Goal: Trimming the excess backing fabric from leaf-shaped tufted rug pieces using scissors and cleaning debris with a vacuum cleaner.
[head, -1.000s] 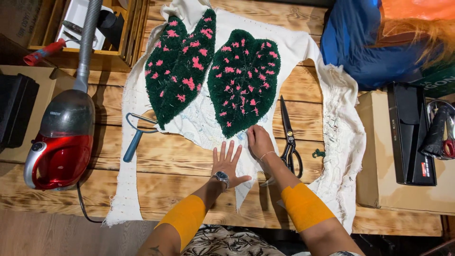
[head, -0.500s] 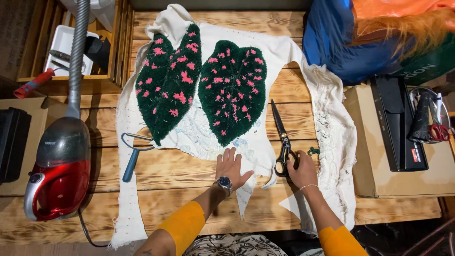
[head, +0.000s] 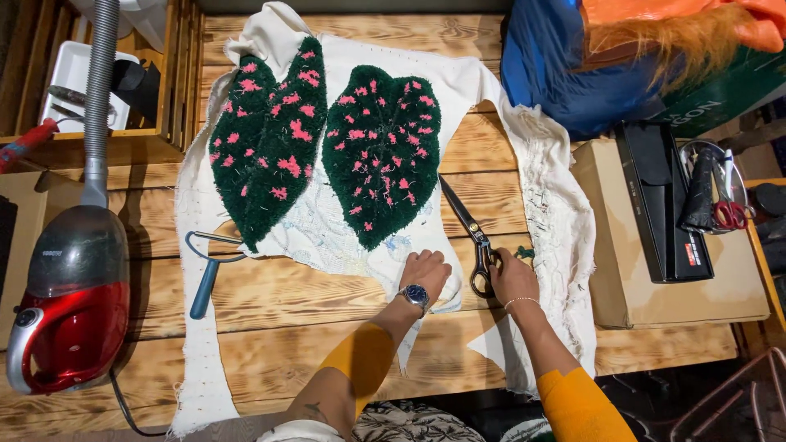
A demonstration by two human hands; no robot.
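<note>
Two dark green tufted leaf shapes with pink spots, a left leaf [head: 266, 139] and a right leaf [head: 382, 147], lie on a white backing cloth [head: 540, 188] spread over a wooden table [head: 270, 327]. My left hand [head: 424, 274], wearing a wristwatch, rests flat on the cloth just below the right leaf. My right hand [head: 509, 278] grips the handles of large black scissors [head: 467, 225], which lie on the table with the blades pointing up toward the right leaf.
A red canister vacuum [head: 70, 303] with a grey hose stands at the left. A blue-handled tool [head: 205, 274] lies by the left leaf. A cardboard box [head: 622, 278] with a black device sits at the right, blue and orange fabric behind it.
My right hand moved from the cloth's middle to the scissors and took hold of their handles. My left hand shifted slightly right and stayed on the cloth.
</note>
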